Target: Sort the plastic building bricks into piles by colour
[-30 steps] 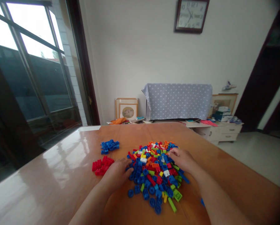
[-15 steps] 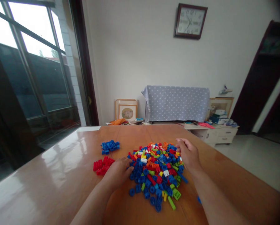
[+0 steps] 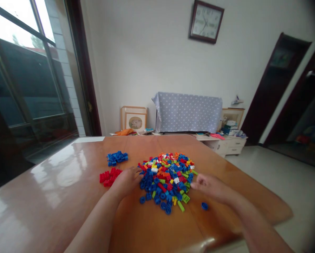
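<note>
A heap of mixed plastic building bricks (image 3: 170,175) in blue, red, green, orange, yellow and white lies on the wooden table. My left hand (image 3: 128,178) rests at the heap's left edge, its fingers stretched out toward blue pieces, holding nothing that I can see. At the right edge, my right hand (image 3: 208,185) has its fingers curled together; what they may hold is hidden. To the left sit a small group of red bricks (image 3: 108,176), partly behind my left hand, and a group of blue bricks (image 3: 117,158) beyond it.
A single round blue piece (image 3: 204,206) lies apart, in front of my right hand. The brown table (image 3: 67,200) has its right edge beyond my right forearm. A cloth-covered object (image 3: 187,112) and a white cabinet (image 3: 232,144) stand against the far wall.
My right hand has come down along the heap's right side, toward me. My left hand stays by the left edge. The whole view has shifted, with the room's things appearing further left.
</note>
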A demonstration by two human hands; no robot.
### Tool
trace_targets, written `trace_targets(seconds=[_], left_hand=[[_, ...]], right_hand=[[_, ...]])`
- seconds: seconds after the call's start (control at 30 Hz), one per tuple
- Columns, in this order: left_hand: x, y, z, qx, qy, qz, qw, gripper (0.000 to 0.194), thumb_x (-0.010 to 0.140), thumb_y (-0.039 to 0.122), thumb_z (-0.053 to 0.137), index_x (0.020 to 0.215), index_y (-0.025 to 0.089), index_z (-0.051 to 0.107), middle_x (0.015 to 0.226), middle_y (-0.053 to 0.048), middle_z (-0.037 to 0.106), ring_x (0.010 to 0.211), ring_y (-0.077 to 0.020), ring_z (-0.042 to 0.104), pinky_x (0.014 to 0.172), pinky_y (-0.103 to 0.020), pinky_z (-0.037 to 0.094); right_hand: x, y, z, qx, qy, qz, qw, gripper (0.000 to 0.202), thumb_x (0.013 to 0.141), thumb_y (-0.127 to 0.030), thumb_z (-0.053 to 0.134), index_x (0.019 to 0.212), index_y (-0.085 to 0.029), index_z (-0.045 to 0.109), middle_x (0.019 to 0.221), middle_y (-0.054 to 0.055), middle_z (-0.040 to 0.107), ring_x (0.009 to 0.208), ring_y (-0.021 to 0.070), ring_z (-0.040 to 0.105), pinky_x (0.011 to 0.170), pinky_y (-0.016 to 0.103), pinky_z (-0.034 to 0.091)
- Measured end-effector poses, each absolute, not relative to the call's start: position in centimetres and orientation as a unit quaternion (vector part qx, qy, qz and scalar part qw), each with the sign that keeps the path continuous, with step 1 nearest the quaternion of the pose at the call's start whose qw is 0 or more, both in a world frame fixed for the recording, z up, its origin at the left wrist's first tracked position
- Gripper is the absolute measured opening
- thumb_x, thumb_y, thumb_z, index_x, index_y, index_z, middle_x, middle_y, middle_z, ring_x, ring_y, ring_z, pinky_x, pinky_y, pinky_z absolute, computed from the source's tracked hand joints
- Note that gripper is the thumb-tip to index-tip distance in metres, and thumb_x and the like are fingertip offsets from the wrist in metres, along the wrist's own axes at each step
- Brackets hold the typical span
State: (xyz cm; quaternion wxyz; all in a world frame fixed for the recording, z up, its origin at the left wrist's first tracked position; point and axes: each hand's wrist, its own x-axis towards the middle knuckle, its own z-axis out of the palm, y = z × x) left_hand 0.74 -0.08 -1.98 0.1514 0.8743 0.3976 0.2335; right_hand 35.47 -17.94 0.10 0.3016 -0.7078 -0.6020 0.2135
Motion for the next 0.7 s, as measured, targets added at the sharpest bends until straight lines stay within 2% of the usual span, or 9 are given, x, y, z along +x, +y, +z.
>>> trace_targets(seconds=[0.07,0.2,0.33,0.43,0.53,0.7], left_hand=[[0.8,-0.3,-1.9,0.874,0.395,0.237,0.158,0.036,0.093,0.04,0.051,0.117,0.02,0.07,0.115,-0.009,0.071,0.104,-0.0233,0.066,0.092,-0.03,0.047],[1.1,-0.7,-1.9,0.875,0.382,0.236,0.18,0.032,0.093,0.037,0.052,0.114,0.021,0.07,0.11,-0.008,0.072,0.099,-0.022,0.067,0.087,-0.028,0.049],[1.3,-1.0,-1.9,0.866,0.396,0.242,0.185,0.031,0.091,0.034,0.054,0.114,0.021,0.07,0.113,-0.008,0.071,0.104,-0.0236,0.065,0.09,-0.03,0.048],[1.3,-1.3,-1.6,0.866,0.404,0.233,0.179,0.031,0.089,0.035,0.055,0.114,0.023,0.07,0.112,-0.007,0.072,0.105,-0.0249,0.065,0.09,-0.031,0.048],[1.4,-1.6,-1.2,0.869,0.405,0.221,0.178,0.03,0.088,0.035,0.055,0.112,0.025,0.071,0.109,-0.006,0.073,0.103,-0.025,0.066,0.088,-0.031,0.049],[1.5,-1.6,-1.1,0.872,0.404,0.215,0.174,0.03,0.088,0.034,0.055,0.113,0.026,0.07,0.109,-0.005,0.072,0.104,-0.0245,0.065,0.087,-0.03,0.049]], right_hand=[[35.4,-20.4,-1.8,-0.722,-0.597,0.24,0.254,0.035,0.076,-0.053,0.07,0.075,-0.019,0.062,0.062,-0.003,0.059,0.059,0.0118,0.047,0.053,0.021,0.031],[35.3,-22.2,-3.8,-0.722,-0.605,0.228,0.247,0.02,0.081,-0.039,0.066,0.082,-0.02,0.061,0.066,-0.004,0.059,0.062,0.012,0.049,0.055,0.021,0.031],[35.7,-19.7,-4.1,-0.706,-0.606,0.206,0.303,0.016,0.085,-0.035,0.058,0.083,-0.02,0.06,0.064,-0.004,0.056,0.061,0.0121,0.049,0.054,0.021,0.032],[36.1,-16.2,-4.0,-0.707,-0.57,0.199,0.368,0.013,0.081,-0.033,0.058,0.083,-0.02,0.059,0.063,-0.004,0.058,0.058,0.0131,0.053,0.054,0.022,0.037],[36.1,-12.3,-3.5,-0.712,-0.554,0.18,0.392,0.016,0.08,-0.034,0.058,0.086,-0.02,0.058,0.063,-0.003,0.06,0.06,0.0149,0.058,0.055,0.023,0.042],[36.2,-7.4,-1.8,-0.723,-0.536,0.124,0.417,0.035,0.086,-0.039,0.052,0.114,-0.019,0.057,0.091,0.005,0.072,0.075,0.0175,0.067,0.062,0.025,0.047]])
